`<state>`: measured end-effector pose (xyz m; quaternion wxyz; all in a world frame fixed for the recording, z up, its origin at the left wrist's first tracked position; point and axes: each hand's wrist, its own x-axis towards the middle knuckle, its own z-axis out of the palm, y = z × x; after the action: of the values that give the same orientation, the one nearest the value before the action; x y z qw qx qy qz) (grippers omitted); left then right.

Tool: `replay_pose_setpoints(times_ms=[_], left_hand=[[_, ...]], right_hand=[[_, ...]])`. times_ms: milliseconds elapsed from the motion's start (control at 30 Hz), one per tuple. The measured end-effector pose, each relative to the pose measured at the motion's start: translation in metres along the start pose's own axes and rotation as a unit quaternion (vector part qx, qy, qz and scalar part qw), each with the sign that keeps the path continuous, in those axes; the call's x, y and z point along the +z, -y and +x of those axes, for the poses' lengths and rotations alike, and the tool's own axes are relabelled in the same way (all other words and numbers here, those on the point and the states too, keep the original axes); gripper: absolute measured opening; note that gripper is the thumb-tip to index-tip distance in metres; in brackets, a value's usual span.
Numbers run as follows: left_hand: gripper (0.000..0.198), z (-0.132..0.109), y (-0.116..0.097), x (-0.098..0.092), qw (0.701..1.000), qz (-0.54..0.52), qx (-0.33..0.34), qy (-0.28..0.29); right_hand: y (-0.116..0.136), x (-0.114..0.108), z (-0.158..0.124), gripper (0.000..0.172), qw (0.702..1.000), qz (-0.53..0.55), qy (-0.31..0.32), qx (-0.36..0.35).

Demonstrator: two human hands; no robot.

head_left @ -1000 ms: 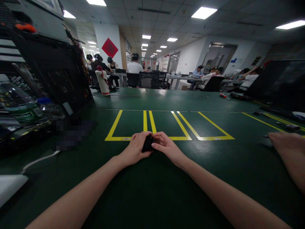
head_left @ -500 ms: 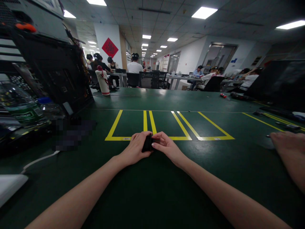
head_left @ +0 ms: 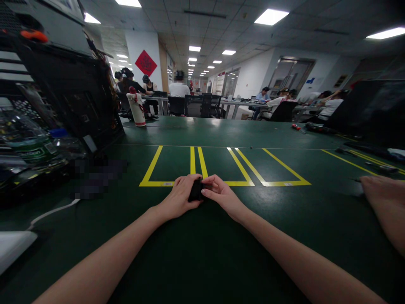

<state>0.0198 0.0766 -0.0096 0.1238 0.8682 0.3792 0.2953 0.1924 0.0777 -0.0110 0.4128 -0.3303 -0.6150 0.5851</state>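
Observation:
A small black box-shaped object [head_left: 195, 191] is between my hands, just in front of the yellow tape lines on the green table [head_left: 202, 245]. My left hand [head_left: 181, 196] wraps round it from the left, fingers over the far side and thumb along the near side. At its right side, my right hand [head_left: 221, 194] has thumb and forefinger bent together, the tips touching the object's right edge. Whether the right fingertips pinch some small part there is too dark to make out. The object's kind does not show.
Yellow tape frames [head_left: 238, 183] lie beyond my hands. An opened computer case [head_left: 76, 93] and plastic bottles [head_left: 33, 147] stand at left. A white cylinder [head_left: 136, 109] stands farther back. Another person's hand [head_left: 379, 194] and tools [head_left: 381, 168] are at right.
My hands and the black object stay almost where they were. The co-worker's hand at the right has shifted slightly.

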Motion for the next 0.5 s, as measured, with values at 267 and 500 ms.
replay_pose_setpoints(times_ms=[267,500], left_hand=[[0.057,-0.0003,0.0003,-0.0001,1.000,0.001,-0.002,0.008],[0.056,-0.0008,-0.0005,-0.0015,1.000,-0.004,-0.003,0.011]], right_hand=[[-0.0002,-0.0005,-0.0011,0.030,1.000,0.021,0.015,-0.001],[0.0015,0.0000,-0.0008,0.024,1.000,-0.001,-0.002,0.004]])
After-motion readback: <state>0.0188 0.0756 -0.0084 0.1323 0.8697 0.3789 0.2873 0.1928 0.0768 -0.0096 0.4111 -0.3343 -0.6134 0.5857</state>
